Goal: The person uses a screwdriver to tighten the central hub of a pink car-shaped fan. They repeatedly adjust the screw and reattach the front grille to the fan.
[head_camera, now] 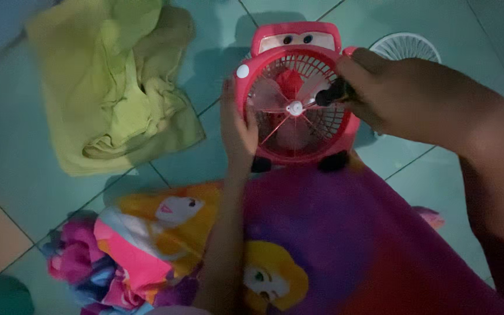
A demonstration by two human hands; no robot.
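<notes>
A small pink car-shaped fan [296, 99] with cartoon eyes stands on the tiled floor, its red grille and blades facing me. My left hand [237, 131] grips the fan's left side, fingers curled on the rim. My right hand [403, 99] is shut on a dark-handled tool [333, 93], likely a screwdriver, whose tip meets the white hub at the grille's centre.
A crumpled yellow-green cloth [118, 81] lies on the floor at the left. A colourful cartoon-print blanket [322, 245] covers my lap in the foreground. A white round grille [406, 45] lies on the tiles behind my right hand. Teal floor tiles [13, 146] surround everything.
</notes>
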